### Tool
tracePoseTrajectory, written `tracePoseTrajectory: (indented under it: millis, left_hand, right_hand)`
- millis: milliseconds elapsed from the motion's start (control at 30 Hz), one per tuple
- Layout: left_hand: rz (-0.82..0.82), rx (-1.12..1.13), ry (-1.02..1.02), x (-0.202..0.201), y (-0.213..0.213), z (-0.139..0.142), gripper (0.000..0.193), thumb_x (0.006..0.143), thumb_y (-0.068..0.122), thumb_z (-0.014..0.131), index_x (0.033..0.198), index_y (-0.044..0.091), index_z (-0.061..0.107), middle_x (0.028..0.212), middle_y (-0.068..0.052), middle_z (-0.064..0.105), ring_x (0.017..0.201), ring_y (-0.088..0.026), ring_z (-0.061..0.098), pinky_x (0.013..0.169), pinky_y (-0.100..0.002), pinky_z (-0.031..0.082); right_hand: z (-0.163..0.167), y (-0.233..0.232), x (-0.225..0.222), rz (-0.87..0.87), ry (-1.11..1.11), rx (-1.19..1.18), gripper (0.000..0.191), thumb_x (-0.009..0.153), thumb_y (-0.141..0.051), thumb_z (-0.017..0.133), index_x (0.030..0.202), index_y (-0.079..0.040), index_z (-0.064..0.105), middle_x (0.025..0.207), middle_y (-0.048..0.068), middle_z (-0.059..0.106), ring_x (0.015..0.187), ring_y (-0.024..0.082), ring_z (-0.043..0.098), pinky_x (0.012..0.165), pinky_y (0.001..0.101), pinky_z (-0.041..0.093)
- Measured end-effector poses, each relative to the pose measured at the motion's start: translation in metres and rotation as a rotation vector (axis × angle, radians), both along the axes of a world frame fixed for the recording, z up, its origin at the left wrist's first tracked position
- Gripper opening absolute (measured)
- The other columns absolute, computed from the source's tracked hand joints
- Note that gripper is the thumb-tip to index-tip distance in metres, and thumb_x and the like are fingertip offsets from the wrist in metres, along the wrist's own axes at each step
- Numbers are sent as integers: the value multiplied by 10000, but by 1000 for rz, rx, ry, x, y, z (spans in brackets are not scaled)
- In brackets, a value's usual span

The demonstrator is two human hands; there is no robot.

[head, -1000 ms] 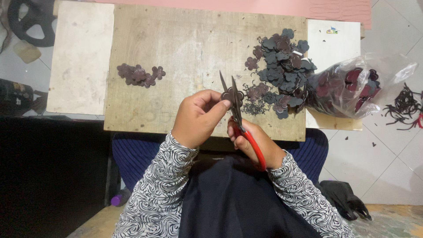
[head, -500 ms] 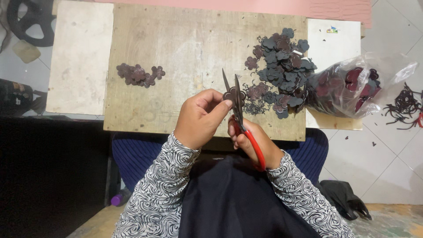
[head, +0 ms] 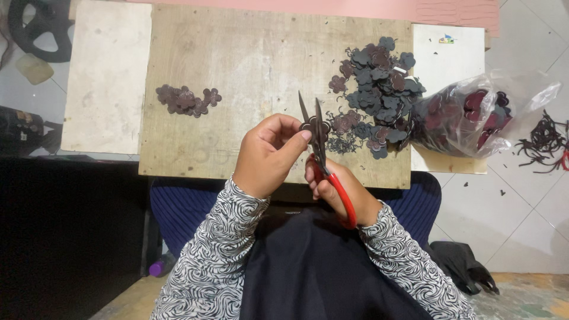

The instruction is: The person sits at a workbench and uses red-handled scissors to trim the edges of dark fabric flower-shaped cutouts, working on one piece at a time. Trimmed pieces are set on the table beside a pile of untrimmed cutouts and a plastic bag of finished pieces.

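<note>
While pinching a dark flower cutout (head: pixel 312 125) between thumb and forefinger, left hand (head: pixel 268 155) at six o'clock on board (head: pixel 237 59). Right hand (head: pixel 335 191) wrapped round red scissors (head: pixel 323 160), blades parted at cutout. Cutout heap (head: pixel 379 89) at two o'clock.

- I get soft, even, fairly bright light on the wooden board (head: pixel 237 89).
- Lower left falls into deep shadow.
- Mild glare on the plastic bag (head: pixel 474 118).
- Focus is sharp throughout.

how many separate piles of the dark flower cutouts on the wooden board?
2. A small pile at the board's left side, and a large pile at its right edge. The clear plastic bag beside the board holds more, and the left hand pinches one piece.
</note>
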State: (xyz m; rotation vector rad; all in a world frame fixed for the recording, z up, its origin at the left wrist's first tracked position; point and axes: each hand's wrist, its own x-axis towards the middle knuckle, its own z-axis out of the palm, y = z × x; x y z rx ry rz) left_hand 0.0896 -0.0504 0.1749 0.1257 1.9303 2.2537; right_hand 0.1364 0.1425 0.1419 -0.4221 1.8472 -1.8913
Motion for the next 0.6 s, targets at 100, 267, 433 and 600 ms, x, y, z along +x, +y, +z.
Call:
tracePoseTrajectory:
  millis: [100,267,433,600]
  left_hand:
    - [-8,63,-33,-1,0,-3,108,968,89,697,1010,-5,664,894,-34,721,816,-82,685,746,-224,568]
    - [47,208,-75,-1,1,-6,97,972,46,686,1032,-21,650,933,-62,725,828,-110,702,758,-242,589]
    - [84,259,-82,-4,-2,-8,105,962,23,678,1049,-22,639,967,-79,736,847,-128,729,754,-247,594]
    - [28,297,-52,0,3,-11,114,959,-14,685,1057,-35,628,990,-94,732,882,-128,718,811,-262,609]
  right_hand:
    - [-1,-1,1,8,-10,-50,815,883,-812,540,1171,-50,534,997,1,518,846,85,515,776,251,504]
    - [-9,1,1,-5,27,-24,821,897,-816,525,1177,-45,552,1009,12,553,858,90,540,791,252,515]
    - [-17,-3,-1,-178,-8,-129,619,977,-612,572,1223,-45,543,979,33,573,826,109,563,763,267,506]
    - [-4,-3,-11,-371,116,-205,254,1088,-279,626,1085,-37,549,1006,51,607,893,132,611,845,313,548]
